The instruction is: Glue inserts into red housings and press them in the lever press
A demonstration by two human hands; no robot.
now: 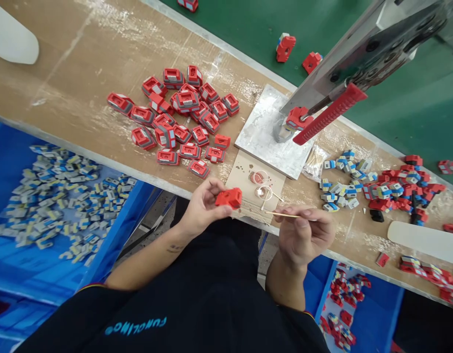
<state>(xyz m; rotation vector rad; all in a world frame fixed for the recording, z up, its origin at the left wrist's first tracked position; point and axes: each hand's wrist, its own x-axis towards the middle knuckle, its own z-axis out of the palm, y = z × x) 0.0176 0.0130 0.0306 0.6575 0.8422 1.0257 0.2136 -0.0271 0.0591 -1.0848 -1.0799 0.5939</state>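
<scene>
Between the fingers and thumb of my left hand (pixel 204 206) is a red plastic toy part (pixel 229 197), held above the bench edge. My right hand (pixel 307 230) pinches a thin wooden cotton swab (pixel 283 214), its tip pointing left toward the red part but apart from it. Just beyond both hands, a piece of cardboard (pixel 243 169) with dark spots carries two small round cups, one with reddish contents (pixel 258 177) and one with pale contents (pixel 263 192). Another swab (pixel 275 194) lies by the pale cup.
A hand press (pixel 322 113) with a red handle stands on a metal plate (pixel 261 122); a red part sits under it. Red-and-grey toy pieces (pixel 185 100) are heaped left, grey-blue and red pieces (pixel 391 189) right. Blue bins (pixel 112 230) of parts sit below. A bag of swabs (pixel 315 161) lies near the plate.
</scene>
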